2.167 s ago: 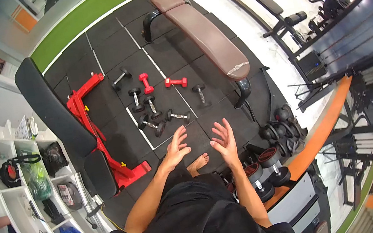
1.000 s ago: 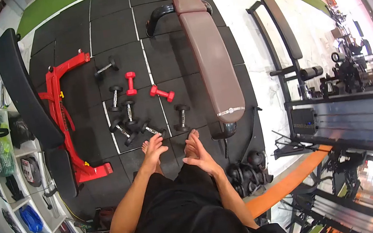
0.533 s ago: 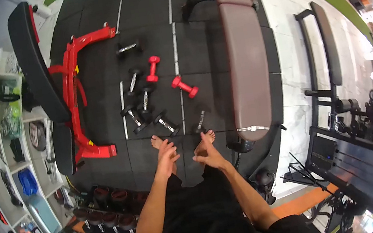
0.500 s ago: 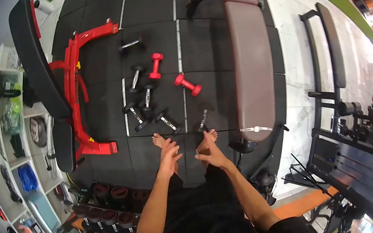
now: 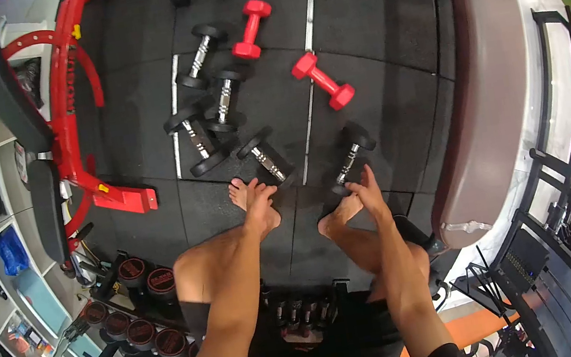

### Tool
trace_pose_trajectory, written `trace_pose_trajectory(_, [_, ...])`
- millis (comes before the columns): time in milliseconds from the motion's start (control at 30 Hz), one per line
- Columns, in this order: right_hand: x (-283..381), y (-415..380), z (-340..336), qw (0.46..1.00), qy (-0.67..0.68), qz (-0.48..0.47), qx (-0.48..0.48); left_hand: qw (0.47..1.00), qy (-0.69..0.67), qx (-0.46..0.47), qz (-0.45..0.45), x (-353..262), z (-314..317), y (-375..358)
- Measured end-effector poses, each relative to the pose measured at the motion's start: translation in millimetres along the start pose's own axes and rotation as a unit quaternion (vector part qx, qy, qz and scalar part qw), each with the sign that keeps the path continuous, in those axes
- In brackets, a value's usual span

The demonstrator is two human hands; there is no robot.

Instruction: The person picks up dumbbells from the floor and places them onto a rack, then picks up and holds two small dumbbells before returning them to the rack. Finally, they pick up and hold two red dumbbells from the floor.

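Observation:
My left hand [image 5: 257,202] hangs over my left foot, its fingers apart and nothing in them. Just up and to the right of it lies a black dumbbell with a chrome handle [image 5: 268,163]. My right hand [image 5: 370,195] is open at the near end of another black and chrome dumbbell [image 5: 348,162], fingers spread beside the handle, above my right foot. Beyond my hands lie two red dumbbells, one [image 5: 251,29] farther off and one [image 5: 323,81] nearer. More black dumbbells [image 5: 198,140] with chrome handles are grouped on the left.
A red-framed bench [image 5: 68,101] with black pads stands to the left, a long brown padded bench [image 5: 492,93] to the right. White shelves [image 5: 5,223] line the far left. A rack of round-headed dumbbells [image 5: 141,330] is close by my left knee. Black rubber mats [image 5: 382,36] cover the floor.
My view has dropped closer to the floor, and my bent knees now show. Both hands have come down nearer the black dumbbells, the right one to the dumbbell by my right foot.

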State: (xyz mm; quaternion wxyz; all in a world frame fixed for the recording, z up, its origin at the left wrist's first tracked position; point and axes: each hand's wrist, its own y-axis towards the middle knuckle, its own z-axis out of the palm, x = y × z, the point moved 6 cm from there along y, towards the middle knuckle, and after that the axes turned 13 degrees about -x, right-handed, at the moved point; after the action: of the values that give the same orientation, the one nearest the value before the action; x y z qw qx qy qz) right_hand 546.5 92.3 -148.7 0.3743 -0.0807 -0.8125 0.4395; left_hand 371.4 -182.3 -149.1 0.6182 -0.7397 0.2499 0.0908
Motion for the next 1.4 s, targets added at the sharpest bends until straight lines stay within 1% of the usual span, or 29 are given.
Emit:
trace_pose_trajectory(67, [-27, 36, 8, 0.998, 0.039, 0.045, -0.032, 0.999, 0.031, -0.033, -0.027, 11, 4, 33])
trace_pose_trajectory(100, [-43, 56, 9, 0.997, -0.008, 0.054, -0.063, 0.998, 0.054, -0.036, -0.025, 28, 4, 63])
trace_pose_trajectory(167, [-64, 78, 19, 0.994, 0.011, 0.091, -0.063, 0.998, 0.038, -0.036, -0.043, 44, 10, 86])
trace_pose_trajectory(200, [-71, 91, 25, 0.992, 0.024, 0.104, -0.066, 0.998, 0.029, -0.034, -0.047, 41, 19, 96])
trace_pose_trajectory(233, [-76, 99, 34, 0.988, 0.069, 0.118, -0.072, 0.998, 0.019, -0.031, -0.05, 40, 27, 105])
trace_pose_trajectory(267, [-81, 103, 38, 0.987, 0.059, 0.13, -0.077, 0.998, 0.01, -0.027, -0.054, 40, 36, 111])
trace_pose_trajectory(333, [-54, 104, 49, 0.985, 0.04, 0.146, -0.082, 0.989, 0.002, -0.136, -0.054, 48, 38, 135])
trace_pose_trajectory(367, [-98, 143, 52, 0.991, 0.053, 0.06, -0.11, 0.989, -0.039, -0.138, -0.041, 50, 43, 146])
trace_pose_trajectory(467, [-95, 147, 68, 0.971, 0.16, 0.154, -0.092, 0.994, -0.085, -0.068, -0.031, 60, 65, 176])
trace_pose_trajectory(500, [-100, 151, 73, 0.958, 0.188, 0.183, -0.116, 0.986, -0.125, -0.094, -0.057, 66, 67, 182])
trace_pose_trajectory(600, [-104, 159, 76, 0.956, 0.175, 0.169, -0.163, 0.968, -0.195, -0.072, -0.144, 78, 76, 202])
trace_pose_trajectory(633, [-108, 161, 77, 0.954, 0.171, 0.148, -0.199, 0.969, -0.18, -0.099, -0.139, 72, 79, 196])
trace_pose_trajectory(733, [-104, 161, 74, 0.957, 0.131, 0.087, -0.243, 0.977, -0.165, -0.098, -0.096, 70, 81, 198])
trace_pose_trajectory(767, [-101, 159, 73, 0.957, 0.099, 0.082, -0.258, 0.976, -0.164, -0.105, -0.097, 71, 80, 200])
trace_pose_trajectory(867, [-105, 162, 75, 0.948, 0.059, 0.073, -0.305, 0.972, -0.167, -0.13, -0.098, 74, 78, 198])
trace_pose_trajectory(967, [-95, 157, 77, 0.953, 0.049, 0.087, -0.285, 0.968, -0.171, -0.155, -0.098, 72, 78, 197])
trace_pose_trajectory(1033, [-102, 161, 78, 0.954, 0.056, 0.097, -0.278, 0.966, -0.175, -0.157, -0.103, 74, 78, 198])
trace_pose_trajectory(1100, [-104, 161, 80, 0.954, 0.141, 0.118, -0.238, 0.967, -0.18, -0.152, -0.101, 73, 78, 198])
trace_pose_trajectory(1167, [-101, 158, 85, 0.944, 0.23, 0.14, -0.189, 0.965, -0.171, -0.167, -0.104, 72, 77, 196])
trace_pose_trajectory(1267, [-86, 155, 86, 0.951, 0.261, 0.14, -0.085, 0.965, -0.165, -0.183, -0.093, 73, 79, 198])
trace_pose_trajectory(1300, [-88, 154, 88, 0.943, 0.274, 0.177, -0.072, 0.965, -0.164, -0.187, -0.089, 72, 79, 197])
trace_pose_trajectory(1400, [-87, 154, 97, 0.952, 0.246, 0.171, -0.072, 0.966, -0.155, -0.19, -0.083, 73, 76, 198])
